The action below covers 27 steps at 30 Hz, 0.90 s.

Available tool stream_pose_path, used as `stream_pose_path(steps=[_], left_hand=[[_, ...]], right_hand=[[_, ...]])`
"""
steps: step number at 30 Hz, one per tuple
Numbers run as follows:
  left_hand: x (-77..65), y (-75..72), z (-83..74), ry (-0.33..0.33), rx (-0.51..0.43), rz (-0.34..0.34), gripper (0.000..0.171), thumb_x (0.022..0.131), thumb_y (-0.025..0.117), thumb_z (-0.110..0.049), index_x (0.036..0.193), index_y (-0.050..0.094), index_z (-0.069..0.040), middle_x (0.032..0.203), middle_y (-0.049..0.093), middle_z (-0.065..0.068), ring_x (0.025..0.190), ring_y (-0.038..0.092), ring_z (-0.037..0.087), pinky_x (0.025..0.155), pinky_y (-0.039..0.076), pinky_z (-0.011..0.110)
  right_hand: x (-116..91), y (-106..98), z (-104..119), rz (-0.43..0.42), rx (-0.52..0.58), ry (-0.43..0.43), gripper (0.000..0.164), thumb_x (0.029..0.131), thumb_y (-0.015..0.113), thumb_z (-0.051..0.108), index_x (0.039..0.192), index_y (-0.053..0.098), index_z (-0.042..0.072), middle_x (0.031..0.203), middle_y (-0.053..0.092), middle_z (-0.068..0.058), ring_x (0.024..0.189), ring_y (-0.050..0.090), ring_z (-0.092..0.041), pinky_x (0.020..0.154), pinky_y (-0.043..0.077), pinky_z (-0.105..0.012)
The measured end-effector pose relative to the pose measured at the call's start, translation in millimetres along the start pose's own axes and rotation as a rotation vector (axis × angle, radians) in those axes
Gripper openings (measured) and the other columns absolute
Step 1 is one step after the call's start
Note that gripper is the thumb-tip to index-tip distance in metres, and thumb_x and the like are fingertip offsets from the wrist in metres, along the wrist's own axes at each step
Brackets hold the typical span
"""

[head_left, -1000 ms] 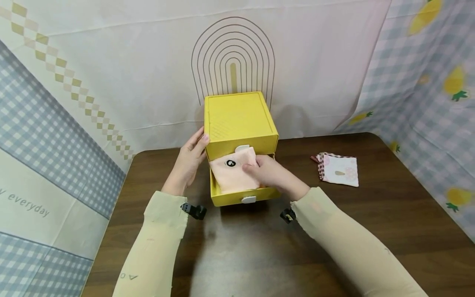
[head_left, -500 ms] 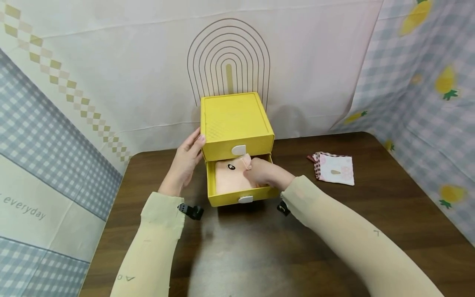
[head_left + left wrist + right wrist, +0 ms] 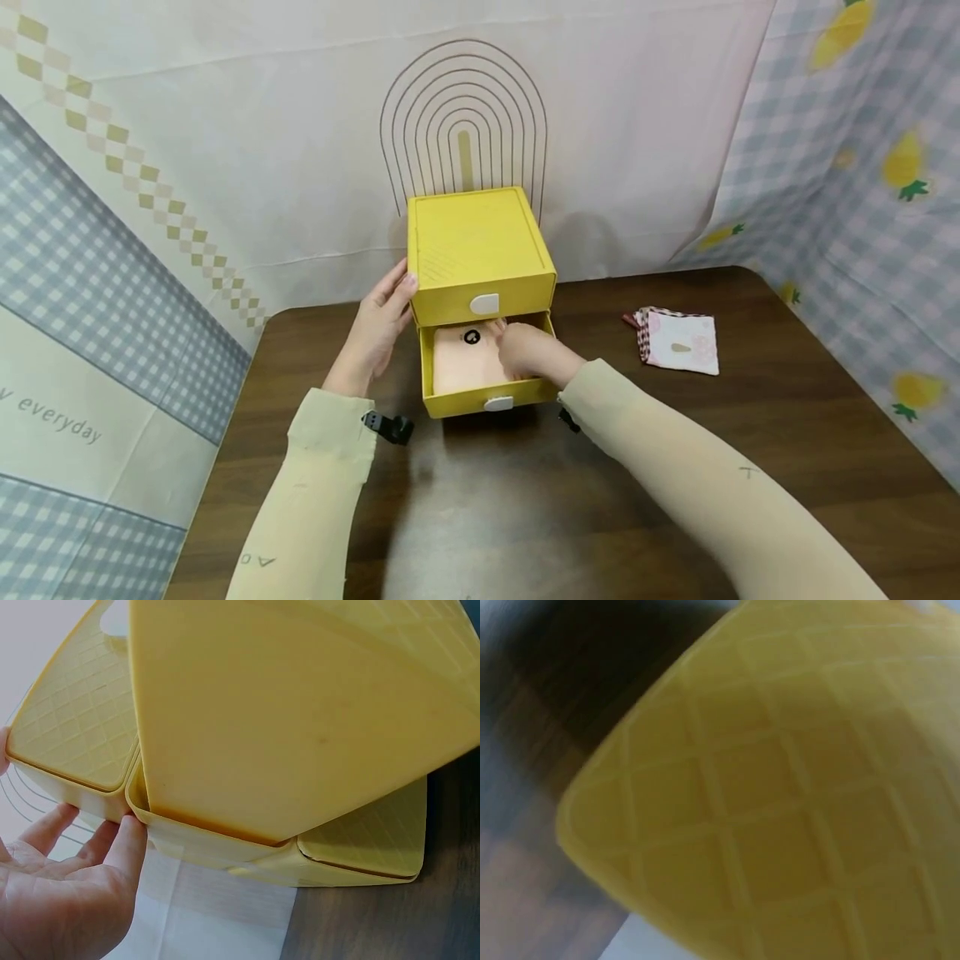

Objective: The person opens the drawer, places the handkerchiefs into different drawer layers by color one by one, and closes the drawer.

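Observation:
A yellow drawer cabinet (image 3: 476,237) stands at the back of the table, its middle drawer (image 3: 465,404) pulled out. Inside that drawer lies a pale pink cloth (image 3: 461,362) with a black-and-white eye-like mark. My left hand (image 3: 378,325) rests its fingertips against the cabinet's left side; the left wrist view shows the fingers (image 3: 129,847) lightly bent at its edge. Reaching into the drawer's right half, my right hand (image 3: 531,350) is on the cloth, its fingertips hidden; I cannot tell whether they pinch it. The right wrist view is filled by the yellow grid-patterned drawer front (image 3: 765,802).
A folded white cloth with a red checked edge (image 3: 681,342) lies on the brown table (image 3: 495,500), right of the cabinet. Behind hangs a white curtain (image 3: 300,167) with an arch print. Checked fabric (image 3: 810,192) hangs along the right side.
My right hand has moved down into the drawer with the pink cloth, which was raised over the drawer and now lies flatter inside. My left hand has stayed on the cabinet's side.

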<state>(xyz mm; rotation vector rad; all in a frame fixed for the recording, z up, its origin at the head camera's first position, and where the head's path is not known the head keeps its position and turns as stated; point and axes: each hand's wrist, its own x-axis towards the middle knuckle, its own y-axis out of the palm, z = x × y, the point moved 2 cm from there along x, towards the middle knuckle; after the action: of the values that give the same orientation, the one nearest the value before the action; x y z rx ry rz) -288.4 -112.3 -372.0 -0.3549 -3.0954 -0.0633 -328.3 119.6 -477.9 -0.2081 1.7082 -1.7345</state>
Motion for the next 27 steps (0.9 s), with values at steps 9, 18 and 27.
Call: stream_pose_path(steps=[9,18,27], left_hand=[[0.0,1.8,1.1,-0.006,-0.012,-0.006,0.061,0.1,0.055,-0.047,0.155,0.034,-0.031,0.16,0.028,-0.006,0.144,0.031,0.015,0.119,0.027,0.042],[-1.8,1.5,-1.0,-0.003,-0.01,-0.002,0.061,0.101,0.054,-0.045,0.156,0.033,-0.03,0.161,0.027,-0.005,0.145,0.029,0.014,0.118,0.027,0.041],[-1.3,-0.4,-0.9,0.007,-0.006,-0.006,0.062,0.1,0.055,-0.046,0.156,0.033,-0.031,0.161,0.028,-0.005,0.145,0.029,0.012,0.118,0.028,0.04]], right_hand=[[-92,-88,82,-0.017,0.111,0.214,0.02,0.101,0.048,0.006,0.089,0.063,0.002,0.068,0.055,-0.002,0.048,0.014,-0.008,0.047,0.015,-0.023],[-108,-79,67,-0.297,0.455,0.363,0.032,0.1,0.057,0.029,0.112,0.059,-0.001,0.08,0.057,-0.008,0.065,0.052,-0.02,0.061,0.044,-0.032],[-150,-84,65,-0.587,0.788,0.247,0.029,0.097,0.065,0.034,0.112,0.063,0.009,0.097,0.067,-0.005,0.083,0.063,-0.02,0.07,0.053,-0.034]])
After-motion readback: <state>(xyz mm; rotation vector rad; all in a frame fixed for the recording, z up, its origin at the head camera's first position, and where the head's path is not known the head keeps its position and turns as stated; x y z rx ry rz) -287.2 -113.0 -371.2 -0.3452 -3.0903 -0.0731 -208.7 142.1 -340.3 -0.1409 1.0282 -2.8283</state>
